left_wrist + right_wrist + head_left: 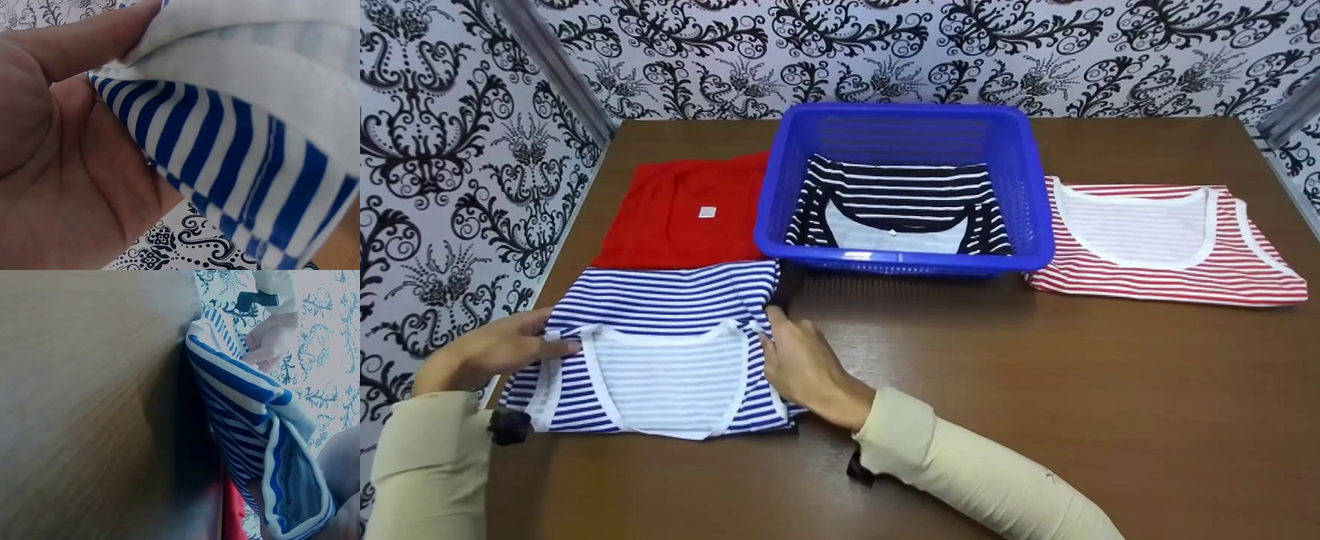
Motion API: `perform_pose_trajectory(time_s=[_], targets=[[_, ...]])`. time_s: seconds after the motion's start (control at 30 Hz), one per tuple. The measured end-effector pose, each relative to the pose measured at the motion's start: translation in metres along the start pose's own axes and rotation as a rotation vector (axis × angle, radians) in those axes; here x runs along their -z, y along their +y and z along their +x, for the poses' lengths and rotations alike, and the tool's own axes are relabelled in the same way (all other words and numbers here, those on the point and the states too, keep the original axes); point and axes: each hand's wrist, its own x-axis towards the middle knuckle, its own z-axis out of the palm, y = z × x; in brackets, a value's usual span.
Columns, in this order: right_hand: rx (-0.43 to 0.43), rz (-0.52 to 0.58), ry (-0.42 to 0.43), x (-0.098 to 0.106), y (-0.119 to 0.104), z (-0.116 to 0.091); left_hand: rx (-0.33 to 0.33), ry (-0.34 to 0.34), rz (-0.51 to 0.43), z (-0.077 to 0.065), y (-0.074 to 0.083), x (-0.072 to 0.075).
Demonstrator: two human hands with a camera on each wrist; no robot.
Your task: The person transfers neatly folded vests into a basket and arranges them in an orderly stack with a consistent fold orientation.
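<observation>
A blue-and-white striped tank top [660,300], folded over with its white-trimmed neckline facing up, is held between both hands at the left of the table. My left hand [514,341] pinches its left edge at the shoulder trim, thumb on top and fingers beneath, as the left wrist view shows with the striped cloth [214,146] draping from the grip. On the opposite side my right hand [806,367] grips the other shoulder edge. In the right wrist view the striped top [236,394] hangs close over the tabletop.
Behind the striped top lies a folded red garment [675,210] with a small white label. A blue plastic basket [900,262] at the back middle contains a folded black-and-white striped top [907,195]. To its right rests a folded red-and-white striped top [1147,277] on the brown table [1035,390].
</observation>
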Motion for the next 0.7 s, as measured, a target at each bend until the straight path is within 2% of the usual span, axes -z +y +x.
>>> perform_pose_trajectory(time_s=[0.17,0.23,0.43,0.7], targets=[[0.080,-0.003,0.045,0.006,-0.007,-0.004,-0.025,-0.010,-0.052,-0.006,-0.002,0.002],[0.102,0.028,0.051,0.009,-0.009,-0.006,-0.038,-0.002,-0.058,-0.008,-0.002,0.003],[0.119,0.168,0.049,0.026,-0.015,-0.008,-0.068,0.033,-0.035,-0.014,0.006,0.003],[0.131,0.177,0.102,0.048,-0.013,-0.005,-0.115,0.065,-0.003,-0.012,0.013,0.007]])
